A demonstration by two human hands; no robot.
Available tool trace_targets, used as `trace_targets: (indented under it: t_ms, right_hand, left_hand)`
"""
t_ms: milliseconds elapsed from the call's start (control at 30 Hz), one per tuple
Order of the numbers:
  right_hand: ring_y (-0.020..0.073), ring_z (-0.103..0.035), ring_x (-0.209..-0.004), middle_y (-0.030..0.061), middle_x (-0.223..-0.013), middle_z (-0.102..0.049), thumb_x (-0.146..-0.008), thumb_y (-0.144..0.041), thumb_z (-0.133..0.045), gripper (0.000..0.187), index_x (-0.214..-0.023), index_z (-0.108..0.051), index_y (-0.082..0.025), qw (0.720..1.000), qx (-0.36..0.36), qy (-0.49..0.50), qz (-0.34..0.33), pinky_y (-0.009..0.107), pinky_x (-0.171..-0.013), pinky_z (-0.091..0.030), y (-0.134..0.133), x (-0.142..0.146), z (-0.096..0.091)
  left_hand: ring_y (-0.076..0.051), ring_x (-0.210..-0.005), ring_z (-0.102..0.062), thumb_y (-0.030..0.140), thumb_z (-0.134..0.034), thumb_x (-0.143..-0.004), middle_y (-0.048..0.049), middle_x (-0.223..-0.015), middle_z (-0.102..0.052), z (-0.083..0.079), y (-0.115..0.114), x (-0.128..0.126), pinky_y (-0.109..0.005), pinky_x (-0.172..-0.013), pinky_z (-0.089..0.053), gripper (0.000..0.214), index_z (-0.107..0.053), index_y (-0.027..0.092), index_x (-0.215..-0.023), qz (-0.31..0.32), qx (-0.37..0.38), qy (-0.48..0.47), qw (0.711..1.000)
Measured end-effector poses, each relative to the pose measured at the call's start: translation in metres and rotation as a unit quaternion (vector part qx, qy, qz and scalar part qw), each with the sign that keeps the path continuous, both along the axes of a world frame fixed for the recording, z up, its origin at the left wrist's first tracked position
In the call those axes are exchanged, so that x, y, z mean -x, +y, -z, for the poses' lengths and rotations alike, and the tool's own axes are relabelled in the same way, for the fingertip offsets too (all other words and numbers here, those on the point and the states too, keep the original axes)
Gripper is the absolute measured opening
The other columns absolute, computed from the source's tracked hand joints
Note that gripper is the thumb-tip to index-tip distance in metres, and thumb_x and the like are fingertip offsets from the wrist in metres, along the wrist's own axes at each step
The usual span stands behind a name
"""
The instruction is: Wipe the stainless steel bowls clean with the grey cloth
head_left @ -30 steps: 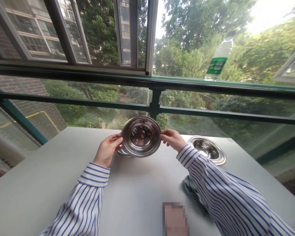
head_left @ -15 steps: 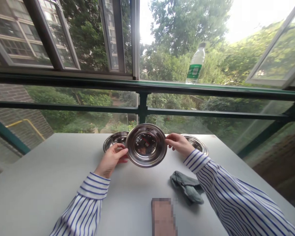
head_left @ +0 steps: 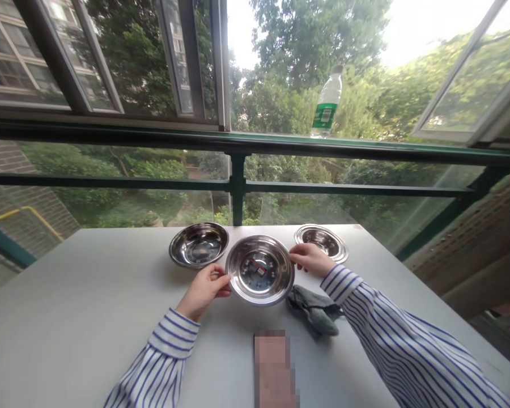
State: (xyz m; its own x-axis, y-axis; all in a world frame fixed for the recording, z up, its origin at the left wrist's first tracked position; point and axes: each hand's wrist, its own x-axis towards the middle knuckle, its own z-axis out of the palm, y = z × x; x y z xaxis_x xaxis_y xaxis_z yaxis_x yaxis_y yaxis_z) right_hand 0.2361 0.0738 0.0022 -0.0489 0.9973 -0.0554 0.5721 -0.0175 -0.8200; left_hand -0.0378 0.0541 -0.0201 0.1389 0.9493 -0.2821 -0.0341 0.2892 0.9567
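Between my two hands is a shiny metal bowl (head_left: 261, 292), its inside turned up toward me and a small label on its bottom. My left hand (head_left: 206, 289) pinches the bowl's left rim, while my right hand (head_left: 312, 259) grips the rim on the right. Behind it to the left, a second metal bowl (head_left: 199, 245) rests on the table. Past my right hand, another metal bowl (head_left: 321, 239) with a wide rim sits on the table, partly covered by the hand. A crumpled grey-green cloth (head_left: 312, 311) lies just below the right hand.
The white table (head_left: 89, 317) ends at a green railing (head_left: 238, 195) with glass panels. On the railing's ledge stands a water bottle (head_left: 326, 110) with a green label. A flat, blurred-out pinkish object (head_left: 272, 368) lies at the table's near edge.
Both hands have lowered the bowl and tipped it flatter, a little closer to me. The bowls behind show more fully now. The whole view has shifted slightly.
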Motion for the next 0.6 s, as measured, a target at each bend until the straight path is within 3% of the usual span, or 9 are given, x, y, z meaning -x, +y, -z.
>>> trace_targets:
  t_ms: [167,300,433,600]
  right_hand:
    - [0.0090,-0.057,-0.047,0.0017,-0.062,-0.064,-0.076,-0.014,-0.054,0.009,-0.074,-0.062,-0.013,0.999,0.042,-0.013,-0.005,0.016,-0.038,-0.040,-0.006,-0.004,0.013]
    - [0.0117,-0.061,-0.055,0.0047,-0.071,-0.067,-0.078,-0.015,-0.050,0.020,-0.091,-0.064,-0.011,0.998,0.056,-0.027,-0.027,0.019,-0.043,-0.044,-0.014,-0.008,0.022]
    - [0.0172,-0.064,-0.074,0.0077,-0.083,-0.069,-0.076,-0.020,-0.054,0.030,-0.103,-0.063,-0.011,0.996,0.035,-0.058,-0.055,0.026,-0.064,-0.050,-0.035,-0.020,0.027]
    - [0.0258,-0.059,-0.096,0.0085,-0.102,-0.067,-0.060,-0.017,-0.066,0.042,-0.102,-0.067,-0.017,0.990,0.012,-0.098,-0.103,0.037,-0.087,-0.044,-0.069,-0.039,0.032]
  left_hand:
    - [-0.009,-0.049,-0.057,0.028,-0.074,-0.058,0.0028,-0.055,-0.059,0.009,0.001,-0.004,-0.023,-0.052,-0.049,0.030,-0.049,0.016,-0.069,-0.003,0.001,0.012,1.000]
    - [-0.008,-0.050,-0.056,0.027,-0.072,-0.058,0.0027,-0.052,-0.059,0.014,0.003,-0.005,-0.019,-0.050,-0.044,0.028,-0.049,0.016,-0.069,-0.006,0.001,0.023,1.000]
    - [-0.008,-0.049,-0.054,0.028,-0.071,-0.057,0.0031,-0.051,-0.058,0.017,0.003,-0.005,-0.018,-0.047,-0.040,0.027,-0.050,0.015,-0.069,-0.008,0.002,0.032,0.999]
    - [-0.009,-0.050,-0.055,0.030,-0.072,-0.055,0.0020,-0.053,-0.059,0.018,0.006,-0.007,-0.019,-0.048,-0.040,0.029,-0.052,0.015,-0.069,-0.019,0.002,0.043,0.999]
